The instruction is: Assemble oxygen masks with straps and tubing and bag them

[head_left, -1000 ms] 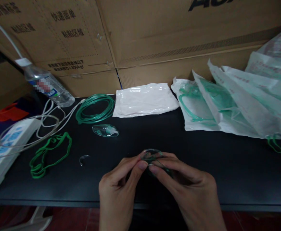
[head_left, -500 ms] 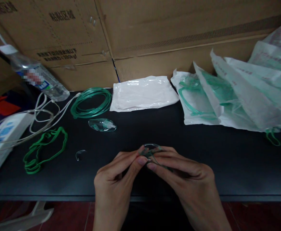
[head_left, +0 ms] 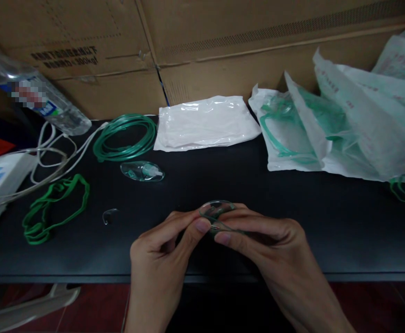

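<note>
Both hands meet over the front of the black table, holding a clear, green-tinted plastic oxygen mask (head_left: 219, 207). My left hand (head_left: 168, 243) pinches the mask's left edge between thumb and fingers. On the opposite side, my right hand (head_left: 270, 243) grips it, thumb in front and fingers behind. A small metallic strip seems to show between the thumbs; the fingers cover much of the mask. Left of the hands lie a small curved clear piece (head_left: 109, 215) and a loose green elastic strap (head_left: 58, 203). Farther back sits another small clear mask-like piece (head_left: 142, 171) with a white connector.
Coiled green tubing (head_left: 126, 138) lies beside a flat white package (head_left: 205, 125). Several bagged mask sets (head_left: 351, 134) lean at the right. At the left are a water bottle (head_left: 39, 92), white cables (head_left: 39, 159) and a power strip (head_left: 1, 180). A cardboard box (head_left: 223, 41) stands behind.
The view has shifted slightly. My right thumb has moved a little away from my left thumb, and more of the mask's upper rim shows. Both hands keep hold of it.
</note>
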A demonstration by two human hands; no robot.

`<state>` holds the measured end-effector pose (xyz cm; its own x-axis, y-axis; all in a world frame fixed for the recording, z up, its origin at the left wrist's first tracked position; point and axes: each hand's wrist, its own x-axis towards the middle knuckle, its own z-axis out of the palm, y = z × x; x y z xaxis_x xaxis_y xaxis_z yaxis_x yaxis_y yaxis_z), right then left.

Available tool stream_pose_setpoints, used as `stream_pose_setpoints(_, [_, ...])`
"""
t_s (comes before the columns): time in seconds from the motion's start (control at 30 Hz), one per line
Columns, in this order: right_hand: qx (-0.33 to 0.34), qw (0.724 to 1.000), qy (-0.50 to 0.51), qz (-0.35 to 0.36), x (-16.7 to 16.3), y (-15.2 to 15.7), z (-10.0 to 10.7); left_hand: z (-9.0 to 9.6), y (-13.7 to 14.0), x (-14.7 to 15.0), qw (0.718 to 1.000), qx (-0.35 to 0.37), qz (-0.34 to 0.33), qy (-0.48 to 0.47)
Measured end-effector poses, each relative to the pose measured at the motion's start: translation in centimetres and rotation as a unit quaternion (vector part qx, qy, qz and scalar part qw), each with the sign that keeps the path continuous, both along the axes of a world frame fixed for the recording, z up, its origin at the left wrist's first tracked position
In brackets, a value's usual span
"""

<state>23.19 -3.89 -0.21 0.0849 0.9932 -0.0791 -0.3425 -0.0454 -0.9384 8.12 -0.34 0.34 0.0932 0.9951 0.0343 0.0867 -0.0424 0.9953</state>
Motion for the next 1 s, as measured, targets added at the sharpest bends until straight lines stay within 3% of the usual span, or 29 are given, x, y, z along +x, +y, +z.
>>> stream_pose_setpoints(0.47, [0.060,0.996,-0.048,-0.048,-0.5,-0.4,-0.4,-0.8,0.2,-0.6,0.998,0.045,-0.039,0.024])
stream_pose_setpoints(0.8, [0.022,0.999,-0.006,0.025,0.4,0.2,-0.1,-1.0,0.4,-0.9,0.997,-0.038,-0.049,-0.035])
stream_pose_setpoints(1.0, [-0.002,0.999,0.024,0.038,0.6,0.0,0.1,-0.6,0.3,0.0,0.998,-0.029,0.002,-0.047])
